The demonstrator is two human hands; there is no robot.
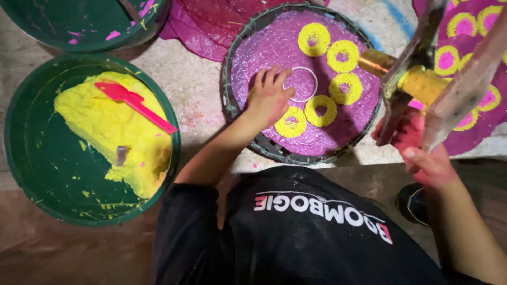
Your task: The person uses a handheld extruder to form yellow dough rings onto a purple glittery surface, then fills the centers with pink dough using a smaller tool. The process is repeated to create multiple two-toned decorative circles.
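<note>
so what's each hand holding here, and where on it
Right hand grips the lower end of the wooden press handle. Left hand holds nothing; fingers rest beside a thin white ring on the purple tray.

Around the left hand (269,97), resting on the round purple tray (264,45), free surface is found only above the fingertips and toward the tray's upper left. Passage to the right of the fingers is blocked by a white ring mould (301,84) and five yellow rings (343,55). Beside the right hand (422,153), the way over the tray is obstructed by wooden press handles (465,84) and a brass nozzle (376,62).
</note>
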